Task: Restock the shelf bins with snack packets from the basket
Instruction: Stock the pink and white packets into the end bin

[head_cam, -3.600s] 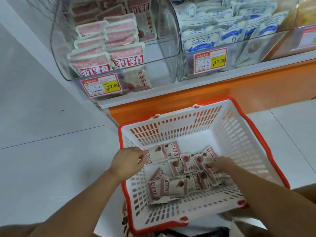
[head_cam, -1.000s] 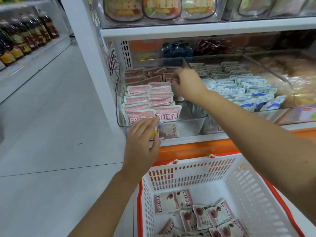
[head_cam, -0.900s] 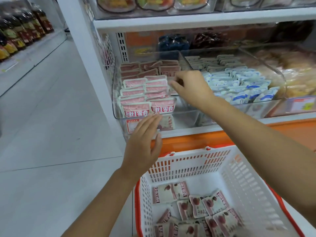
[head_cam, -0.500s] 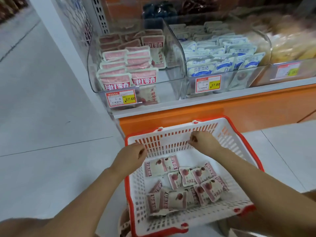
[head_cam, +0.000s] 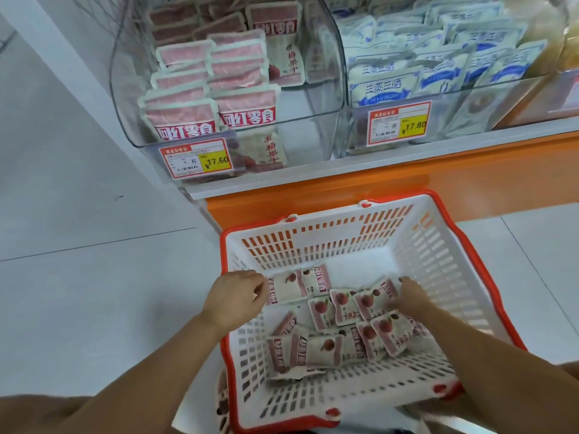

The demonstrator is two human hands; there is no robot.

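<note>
A white basket with a red rim (head_cam: 360,233) stands on the floor below the shelf. Several pink-and-white snack packets (head_cam: 326,349) lie loose in its bottom. My left hand (head_cam: 233,303) is at the basket's left side, its curled fingers pinching the left edge of one packet (head_cam: 283,289). My right hand (head_cam: 410,297) reaches in from the right, with its fingers lying on the packets near one with a red fruit picture (head_cam: 374,300). Above, the clear shelf bin (head_cam: 313,120) holds rows of the same pink packets (head_cam: 216,98) on its left side.
A price tag reading 17.60 (head_cam: 200,158) hangs on the pink bin's front. To its right is a bin of blue-and-white packets (head_cam: 407,73) tagged 17.80 (head_cam: 398,123). An orange shelf base (head_cam: 407,183) runs behind the basket. Pale tiled floor (head_cam: 94,277) lies to the left.
Both hands came down from the shelf bin into the basket. Since half a second ago, the left hand has reached a packet's edge and the right has settled on the packets.
</note>
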